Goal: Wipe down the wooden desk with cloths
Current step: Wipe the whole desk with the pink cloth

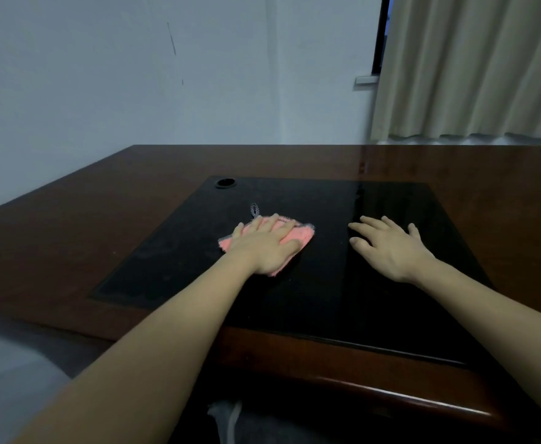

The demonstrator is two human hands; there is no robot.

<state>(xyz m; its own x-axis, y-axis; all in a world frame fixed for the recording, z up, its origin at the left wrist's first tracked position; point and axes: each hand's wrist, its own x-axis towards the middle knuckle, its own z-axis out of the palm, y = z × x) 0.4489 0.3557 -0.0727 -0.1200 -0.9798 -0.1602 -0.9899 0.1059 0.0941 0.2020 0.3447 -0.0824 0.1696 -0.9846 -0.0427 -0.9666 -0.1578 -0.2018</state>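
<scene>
A dark brown wooden desk (109,225) fills the view, with a large black inlay panel (327,283) set in its middle. A pink cloth (301,236) with a small hanging loop lies on the panel. My left hand (266,245) presses flat on the cloth, fingers straight and pointing away from me. To its right, my right hand (391,248) rests flat on the bare black panel with fingers spread, holding nothing.
A round cable hole (226,183) sits at the panel's far left corner. A white wall stands behind the desk and a beige curtain (474,65) hangs at the back right. The desk's rounded front edge (391,395) is close to me.
</scene>
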